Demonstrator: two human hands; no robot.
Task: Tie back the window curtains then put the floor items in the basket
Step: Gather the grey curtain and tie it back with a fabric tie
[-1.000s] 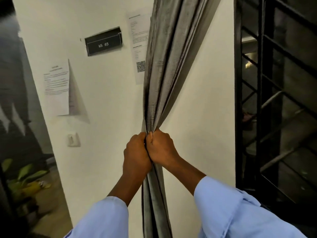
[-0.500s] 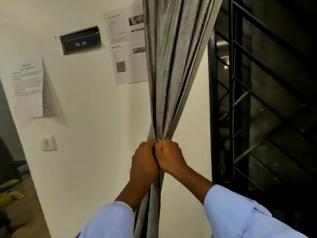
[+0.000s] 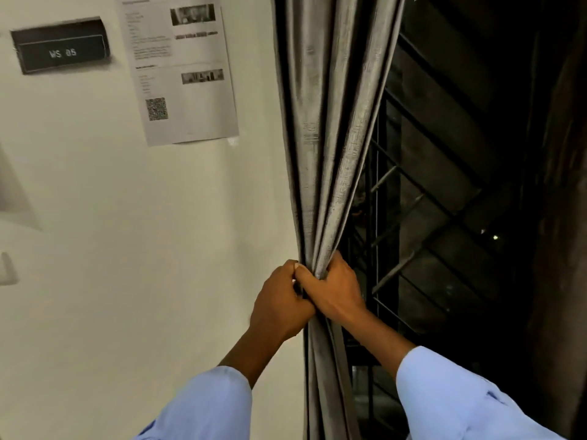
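A: Where is the curtain (image 3: 330, 128)?
B: It hangs from 12 o'clock, bunched into 1 rope at centre, between the white wall (image 3: 133, 249) at 9 o'clock and the window grille (image 3: 444, 217) at 3 o'clock.
A: The 2 hands?
B: Together: left hand (image 3: 279, 306) and right hand (image 3: 333, 290) touch, both clamped round the gathered folds.
A: The risk?
B: Probably slack. No tie is visible; loosening either grip to reach 1 could let the pleats spread.
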